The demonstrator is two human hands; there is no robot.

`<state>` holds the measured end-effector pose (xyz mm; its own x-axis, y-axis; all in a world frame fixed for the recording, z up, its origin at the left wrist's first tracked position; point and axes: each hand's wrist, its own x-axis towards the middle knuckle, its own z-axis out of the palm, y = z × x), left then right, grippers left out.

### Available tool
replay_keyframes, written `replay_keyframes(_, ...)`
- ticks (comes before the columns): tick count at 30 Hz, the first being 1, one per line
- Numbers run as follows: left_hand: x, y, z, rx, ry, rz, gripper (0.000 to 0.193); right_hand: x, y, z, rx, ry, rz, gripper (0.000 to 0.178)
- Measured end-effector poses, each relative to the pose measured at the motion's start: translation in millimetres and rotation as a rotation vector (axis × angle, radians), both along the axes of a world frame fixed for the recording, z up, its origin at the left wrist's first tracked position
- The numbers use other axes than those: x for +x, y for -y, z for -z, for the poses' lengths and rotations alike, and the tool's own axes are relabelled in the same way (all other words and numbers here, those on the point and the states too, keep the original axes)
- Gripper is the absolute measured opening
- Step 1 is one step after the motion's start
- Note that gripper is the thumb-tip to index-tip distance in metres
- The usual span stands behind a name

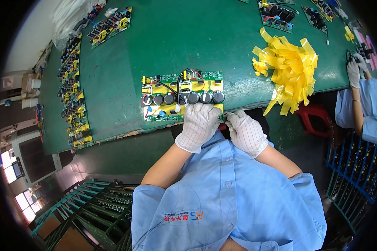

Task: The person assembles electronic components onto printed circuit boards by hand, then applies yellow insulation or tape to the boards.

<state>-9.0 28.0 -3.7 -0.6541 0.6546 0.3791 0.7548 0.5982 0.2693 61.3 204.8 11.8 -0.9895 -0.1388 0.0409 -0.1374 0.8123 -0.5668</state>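
A green circuit board (168, 78) lies at the near edge of the table, its long side running left to right. A row of black round capacitors (170, 99) crosses its middle, with yellow tape strips (157, 89) on either side and black and red wires looped over it. My left hand (199, 126), in a white striped glove, is closed over the board's near right edge. Beside that corner, my gloved right hand (248, 133) is closed, fingertips pinched close to the left hand. Something small and dark shows between the two hands; the fingers hide what it is.
A heap of yellow tape strips (293, 75) lies right on the green table (188, 37). More circuit boards line the left edge (73, 83) and far right (276, 16). A red stool (312, 121) stands below. At far right a co-worker's gloved hands (354, 71) work. Racks (92, 205) stand lower left.
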Motion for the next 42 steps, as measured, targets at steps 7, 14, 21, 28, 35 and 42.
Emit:
replay_keyframes(7,0,-1,-2,0.000,-0.005,-0.009,0.032,3,6,4,0.011,0.010,0.044,0.019)
replay_keyframes(14,0,-2,-1,0.020,-0.026,-0.015,0.031,5,11,13,-0.029,-0.026,0.083,0.015)
replay_keyframes(21,3,2,4,0.001,0.000,0.001,0.051,4,11,14,-0.133,-0.140,0.127,0.015)
replay_keyframes(28,0,0,-1,0.033,-0.006,-0.004,0.041,9,6,8,-0.079,-0.031,0.084,0.016)
replay_keyframes(35,-1,-1,-1,0.038,-0.005,0.016,0.041,7,7,10,-0.074,-0.060,0.078,0.015)
replay_keyframes(42,1,2,4,0.016,0.012,0.007,0.046,9,15,17,-0.047,-0.080,0.119,0.016)
